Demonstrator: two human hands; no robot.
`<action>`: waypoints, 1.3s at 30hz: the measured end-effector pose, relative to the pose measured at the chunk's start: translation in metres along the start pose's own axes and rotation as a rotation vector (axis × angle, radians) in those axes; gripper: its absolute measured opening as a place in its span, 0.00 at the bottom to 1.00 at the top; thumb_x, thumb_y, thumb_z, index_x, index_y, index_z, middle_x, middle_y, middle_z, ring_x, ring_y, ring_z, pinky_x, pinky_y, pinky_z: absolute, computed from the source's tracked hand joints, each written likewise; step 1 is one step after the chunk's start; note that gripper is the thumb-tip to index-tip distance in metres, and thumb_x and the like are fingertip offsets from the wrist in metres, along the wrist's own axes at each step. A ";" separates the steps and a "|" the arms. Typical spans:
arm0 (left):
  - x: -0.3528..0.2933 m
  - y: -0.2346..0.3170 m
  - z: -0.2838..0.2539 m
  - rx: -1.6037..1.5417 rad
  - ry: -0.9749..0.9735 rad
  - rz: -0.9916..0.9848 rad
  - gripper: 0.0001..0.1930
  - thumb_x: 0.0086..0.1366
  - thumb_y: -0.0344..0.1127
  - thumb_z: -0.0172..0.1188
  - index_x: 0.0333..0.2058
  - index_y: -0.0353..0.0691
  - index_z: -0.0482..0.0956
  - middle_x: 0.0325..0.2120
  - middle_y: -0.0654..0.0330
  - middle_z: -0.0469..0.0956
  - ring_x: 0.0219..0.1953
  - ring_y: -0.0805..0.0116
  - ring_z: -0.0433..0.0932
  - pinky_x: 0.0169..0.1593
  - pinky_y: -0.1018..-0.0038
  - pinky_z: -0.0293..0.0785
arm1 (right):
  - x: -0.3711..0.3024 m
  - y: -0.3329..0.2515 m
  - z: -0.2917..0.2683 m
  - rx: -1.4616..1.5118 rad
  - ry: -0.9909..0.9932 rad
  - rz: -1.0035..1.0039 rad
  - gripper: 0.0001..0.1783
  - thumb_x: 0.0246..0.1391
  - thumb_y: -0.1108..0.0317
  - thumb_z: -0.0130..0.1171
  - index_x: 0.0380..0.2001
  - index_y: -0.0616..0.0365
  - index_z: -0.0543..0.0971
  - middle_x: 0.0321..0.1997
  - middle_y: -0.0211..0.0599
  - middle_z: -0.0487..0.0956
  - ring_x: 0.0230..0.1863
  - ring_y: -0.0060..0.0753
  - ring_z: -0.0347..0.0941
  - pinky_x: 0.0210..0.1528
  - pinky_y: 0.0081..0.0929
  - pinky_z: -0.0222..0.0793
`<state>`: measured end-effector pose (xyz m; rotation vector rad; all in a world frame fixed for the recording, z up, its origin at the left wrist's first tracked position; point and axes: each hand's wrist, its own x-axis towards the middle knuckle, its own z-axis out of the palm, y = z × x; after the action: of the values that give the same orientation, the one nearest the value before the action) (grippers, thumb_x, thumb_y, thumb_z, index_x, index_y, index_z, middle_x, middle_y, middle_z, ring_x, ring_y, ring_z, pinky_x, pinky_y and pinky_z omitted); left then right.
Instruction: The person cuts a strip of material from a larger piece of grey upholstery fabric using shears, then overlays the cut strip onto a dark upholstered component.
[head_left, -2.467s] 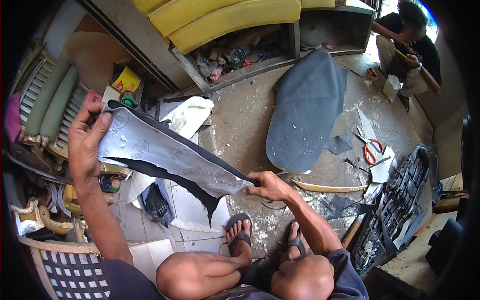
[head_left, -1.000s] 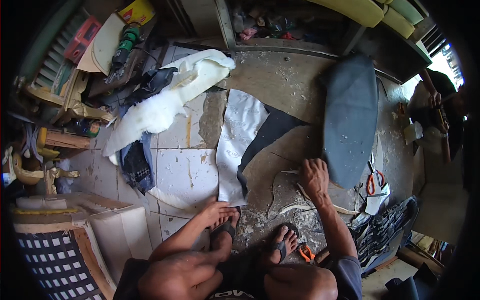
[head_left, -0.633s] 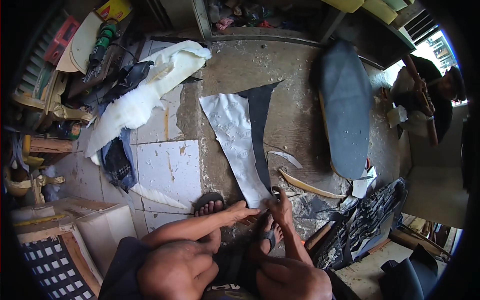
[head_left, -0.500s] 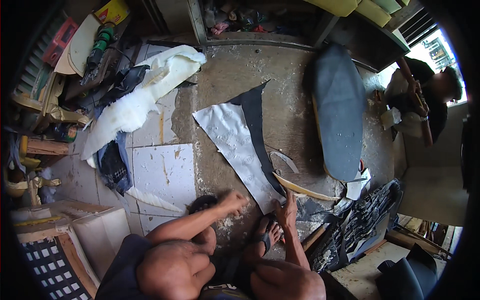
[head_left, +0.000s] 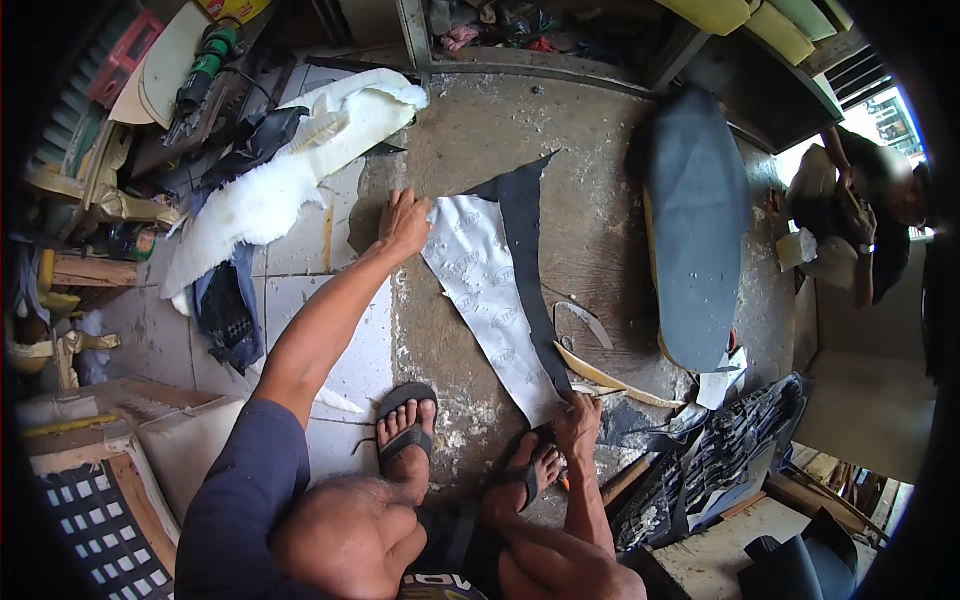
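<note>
A long tapering piece of silver-grey sheet (head_left: 490, 290), printed all over, lies across the floor in front of me. Along its right side runs a black piece (head_left: 525, 240) with a pointed far tip; whether the two are joined I cannot tell. At the far left corner my left hand (head_left: 405, 222) is closed on the grey sheet's edge, arm stretched out. My right hand (head_left: 578, 425) is closed at the narrow near end, beside my right sandalled foot (head_left: 525, 470). Its fingertips are partly hidden. Right of the sheet lies a thin curved tan strip (head_left: 615, 380).
A long dark padded seat (head_left: 695, 230) lies to the right. White foam (head_left: 270, 190) and dark scraps cover the left tiles. Ragged black material (head_left: 700, 460) is piled at the near right. Another person (head_left: 850, 210) sits at the far right, holding something unclear.
My left hand has reached forward from near my knees to the sheet's far left corner and taken hold. My right hand stays at the near end. The view has shifted slightly.
</note>
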<state>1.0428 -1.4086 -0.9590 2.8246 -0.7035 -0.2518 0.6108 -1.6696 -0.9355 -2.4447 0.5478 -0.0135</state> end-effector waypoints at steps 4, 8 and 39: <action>0.005 0.023 -0.006 -0.036 0.035 -0.071 0.15 0.56 0.36 0.73 0.40 0.41 0.81 0.44 0.52 0.78 0.55 0.50 0.72 0.59 0.54 0.67 | 0.000 0.015 -0.007 -0.042 0.014 0.027 0.14 0.51 0.62 0.67 0.39 0.59 0.85 0.34 0.44 0.80 0.39 0.52 0.72 0.50 0.45 0.65; 0.013 0.039 -0.012 -0.084 -0.025 -0.087 0.15 0.57 0.39 0.73 0.40 0.40 0.80 0.44 0.52 0.79 0.57 0.50 0.72 0.59 0.49 0.67 | 0.003 0.014 -0.021 -0.059 0.001 0.044 0.15 0.52 0.57 0.70 0.34 0.59 0.85 0.31 0.44 0.80 0.38 0.51 0.72 0.49 0.45 0.65; 0.021 0.014 -0.013 -0.292 0.083 -0.037 0.15 0.51 0.37 0.77 0.33 0.39 0.81 0.38 0.49 0.79 0.47 0.47 0.78 0.51 0.57 0.75 | 0.001 0.012 -0.006 -0.056 0.000 -0.024 0.15 0.50 0.61 0.68 0.35 0.61 0.82 0.35 0.48 0.80 0.40 0.57 0.72 0.49 0.47 0.67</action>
<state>1.0579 -1.4285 -0.9458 2.5550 -0.5479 -0.2219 0.6064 -1.6824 -0.9376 -2.5055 0.5258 -0.0075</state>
